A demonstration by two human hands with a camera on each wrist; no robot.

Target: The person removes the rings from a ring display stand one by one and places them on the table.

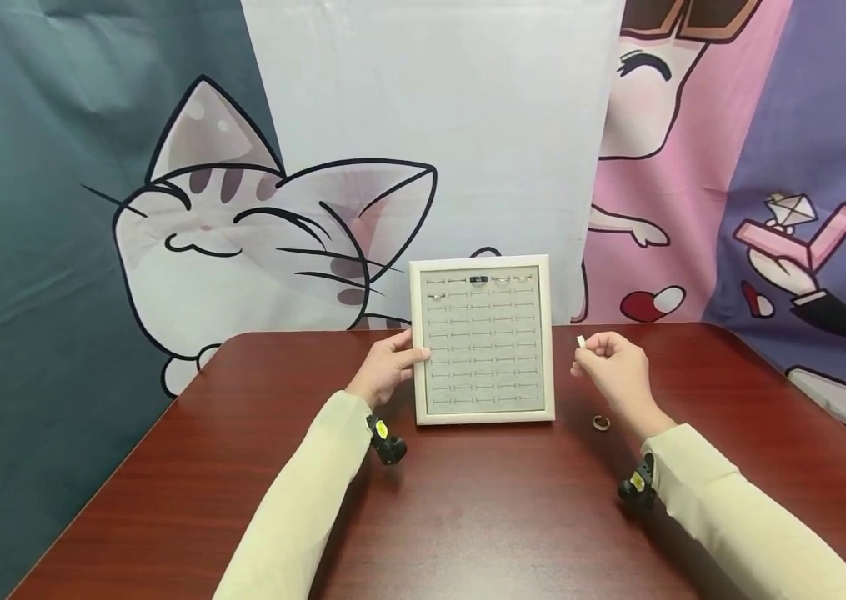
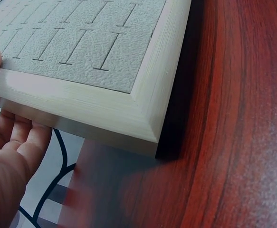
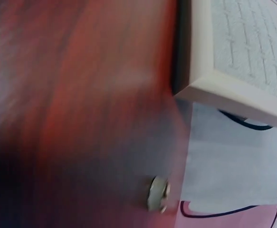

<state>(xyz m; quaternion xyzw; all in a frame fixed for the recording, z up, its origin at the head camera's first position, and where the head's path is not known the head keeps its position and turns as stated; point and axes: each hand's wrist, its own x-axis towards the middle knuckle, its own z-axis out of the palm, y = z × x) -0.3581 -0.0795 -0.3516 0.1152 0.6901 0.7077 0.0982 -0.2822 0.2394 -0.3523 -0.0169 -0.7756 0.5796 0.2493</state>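
Note:
A cream-framed ring display board (image 1: 486,417) stands upright on the table, its grey slotted pad (image 1: 484,350) facing me. My left hand (image 1: 383,368) grips the left side of the frame, thumb in front and fingers behind. In the top row sit a dark ring (image 1: 478,280) and two pale rings, and another ring (image 1: 436,297) is at the left of the second row. To the right of the board, my right hand (image 1: 616,373) pinches a small white band (image 1: 581,342), too small to identify surely. Below that hand a silvery ring (image 1: 601,423) lies on the table.
The dark red wooden table (image 1: 468,517) extends around the board. Behind its far edge hangs a printed cloth backdrop (image 1: 438,92) with a cartoon cat and figures. A black camera is strapped to each wrist.

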